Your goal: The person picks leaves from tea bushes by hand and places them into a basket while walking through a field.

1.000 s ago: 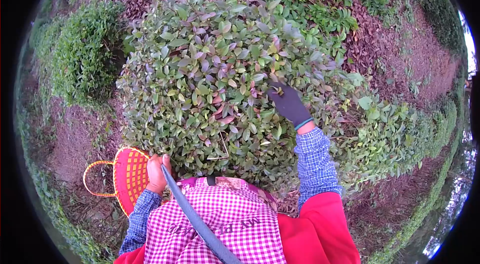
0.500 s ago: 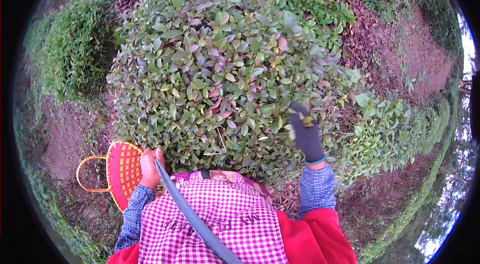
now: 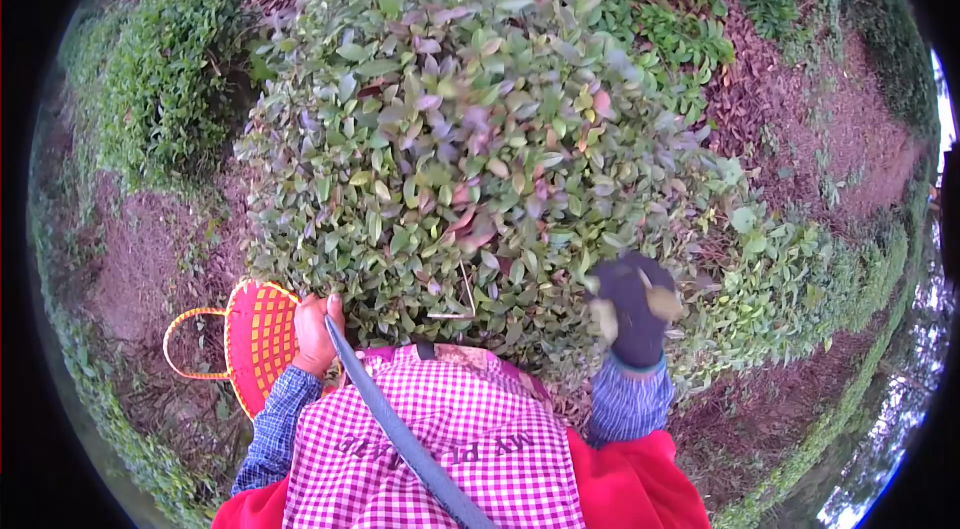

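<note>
My bare left hand (image 3: 317,332) is closed at the rim of a red and yellow woven basket (image 3: 262,344), beside the upper end of a dark grey strap (image 3: 400,434). Its fingers are partly hidden, but they appear to grip the basket's edge. A dark glove covers my right hand (image 3: 634,307), which is over the near right side of a leafy bush (image 3: 430,139). Motion smears its fingers and the pale patches beside them, so whether it holds anything does not show. The bush has green, purplish and a few reddish leaves.
A thin bent stalk (image 3: 468,291) lies on the near part of the bush. Another green bush (image 3: 170,79) grows at the left, with leaf-littered ground (image 3: 745,94) around. My pink checked apron (image 3: 440,469) is up against the bush's near side.
My right hand has moved back toward my body and slightly right, turning as it goes. My left hand stays at the basket. The whole view has shifted a little.
</note>
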`<state>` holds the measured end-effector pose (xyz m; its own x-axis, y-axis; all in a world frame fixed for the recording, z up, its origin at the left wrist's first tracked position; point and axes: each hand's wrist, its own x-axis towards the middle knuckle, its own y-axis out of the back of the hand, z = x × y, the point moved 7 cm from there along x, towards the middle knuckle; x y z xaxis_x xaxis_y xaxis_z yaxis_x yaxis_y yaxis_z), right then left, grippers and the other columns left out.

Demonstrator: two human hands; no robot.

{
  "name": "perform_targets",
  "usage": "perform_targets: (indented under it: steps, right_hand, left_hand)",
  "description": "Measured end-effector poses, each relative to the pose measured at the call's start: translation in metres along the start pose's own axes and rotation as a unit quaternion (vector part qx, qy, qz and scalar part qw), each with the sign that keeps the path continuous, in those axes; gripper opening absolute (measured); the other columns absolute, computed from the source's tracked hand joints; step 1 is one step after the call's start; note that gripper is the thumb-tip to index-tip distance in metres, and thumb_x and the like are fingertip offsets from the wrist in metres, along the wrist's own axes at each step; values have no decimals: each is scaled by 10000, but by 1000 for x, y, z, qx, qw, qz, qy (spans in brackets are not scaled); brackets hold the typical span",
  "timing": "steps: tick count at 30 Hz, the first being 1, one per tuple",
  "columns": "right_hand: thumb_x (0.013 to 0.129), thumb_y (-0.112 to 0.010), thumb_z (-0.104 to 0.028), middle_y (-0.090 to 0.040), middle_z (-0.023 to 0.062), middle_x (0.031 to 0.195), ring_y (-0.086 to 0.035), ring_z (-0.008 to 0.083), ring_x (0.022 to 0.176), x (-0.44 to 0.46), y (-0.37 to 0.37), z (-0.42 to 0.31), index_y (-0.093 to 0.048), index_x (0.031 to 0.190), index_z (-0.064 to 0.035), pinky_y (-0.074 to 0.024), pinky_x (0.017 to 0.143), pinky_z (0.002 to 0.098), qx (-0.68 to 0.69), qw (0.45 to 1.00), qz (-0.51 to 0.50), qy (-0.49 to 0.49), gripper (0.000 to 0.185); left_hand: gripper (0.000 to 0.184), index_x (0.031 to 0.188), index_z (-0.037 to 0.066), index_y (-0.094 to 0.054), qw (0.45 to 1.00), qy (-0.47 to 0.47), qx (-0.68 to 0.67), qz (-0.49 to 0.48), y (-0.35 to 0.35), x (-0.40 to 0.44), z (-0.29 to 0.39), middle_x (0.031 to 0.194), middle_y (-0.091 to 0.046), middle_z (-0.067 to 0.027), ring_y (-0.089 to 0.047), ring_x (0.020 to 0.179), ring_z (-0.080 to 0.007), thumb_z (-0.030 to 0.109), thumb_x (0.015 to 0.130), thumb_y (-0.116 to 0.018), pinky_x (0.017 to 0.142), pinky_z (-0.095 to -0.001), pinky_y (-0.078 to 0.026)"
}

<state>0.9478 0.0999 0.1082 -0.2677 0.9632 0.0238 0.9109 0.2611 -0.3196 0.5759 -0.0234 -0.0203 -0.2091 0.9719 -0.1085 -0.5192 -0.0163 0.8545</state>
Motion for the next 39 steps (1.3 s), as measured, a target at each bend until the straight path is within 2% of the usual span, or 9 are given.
perform_targets:
  steps: [5, 10, 12, 20, 23, 26, 30, 36, 39]
  right_hand:
    - [821, -657, -170, -640, 117, 1003, -632, 195, 850, 67, 39, 67, -599, 1060, 13, -485, 789, 299, -426, 896, -25, -123, 307]
    - [803, -668, -253, -637, 176, 939, -636, 276, 806, 95, -2, 75, -546, 1143, 24, -477, 698, 366, -429, 892, -123, 69, 456]
    - [764, -715, -226, -650, 157, 915, -642, 265, 813, 103, -18, 76, -510, 1219, -16, -492, 700, 355, -604, 785, -122, -66, 542]
    - [818, -638, -192, -645, 148, 864, -631, 290, 733, 88, -14, 93, -536, 1147, 5, -497, 641, 356, -652, 750, -64, 89, 397]
    - [887, -546, -148, -621, 50, 828, -578, 141, 663, 59, 18, 99, -565, 1046, -25, -477, 569, 297, -147, 983, 55, -98, 203]
    - [878, -569, -145, -573, 10, 780, -499, 52, 574, 61, -5, 30, -567, 922, -55, -383, 446, 183, 83, 987, 128, -50, 101]
    - [849, -627, -132, -648, 93, 931, -625, 170, 859, 87, 2, 71, -598, 1029, 12, -485, 748, 289, -378, 922, 22, -81, 232]
    - [801, -592, -71, -627, 100, 1063, -630, 242, 894, 123, -60, 83, -544, 1171, -91, -493, 737, 367, -449, 890, -86, 17, 374]
    - [732, -591, -27, -642, 138, 1001, -624, 250, 894, 122, -68, 119, -502, 1226, -67, -490, 765, 351, -646, 740, -182, 41, 504]
  left_hand:
    - [501, 478, 23, -444, 1000, 16, -8, -15, 3, 1, -3, 473, -442, -206, -457, 474, -401, 287, 903, -441, 493, -488, -347]
    - [493, 499, 32, -468, 999, 20, 10, -27, 1, 0, -5, 477, -452, -201, -472, 474, -390, 293, 915, -421, 497, -481, -363]
    - [489, 506, 35, -476, 999, 25, 7, -25, 3, 0, -2, 479, -454, -200, -478, 477, -390, 295, 916, -420, 498, -480, -365]
    - [478, 524, 45, -499, 999, 29, 10, -43, 3, 1, 1, 480, -456, -194, -490, 486, -394, 302, 918, -411, 512, -478, -379]
    - [469, 524, 45, -503, 999, 14, 14, -44, 5, 5, 8, 480, -449, -206, -492, 496, -388, 295, 912, -420, 536, -478, -385]
    - [465, 524, 49, -505, 1000, 1, 30, 3, 4, 2, 7, 481, -446, -204, -486, 498, -387, 297, 908, -422, 535, -479, -381]
    - [468, 521, 49, -504, 1000, -8, 26, -10, 7, 6, 10, 488, -453, -200, -483, 500, -383, 301, 907, -420, 519, -485, -375]
    - [478, 518, 35, -504, 999, 13, 27, -15, 3, 2, 2, 478, -441, -204, -483, 495, -383, 297, 909, -420, 523, -484, -376]
    - [478, 517, 34, -502, 1000, 8, 23, -14, 1, 0, 1, 479, -441, -203, -476, 490, -384, 290, 912, -419, 523, -481, -375]
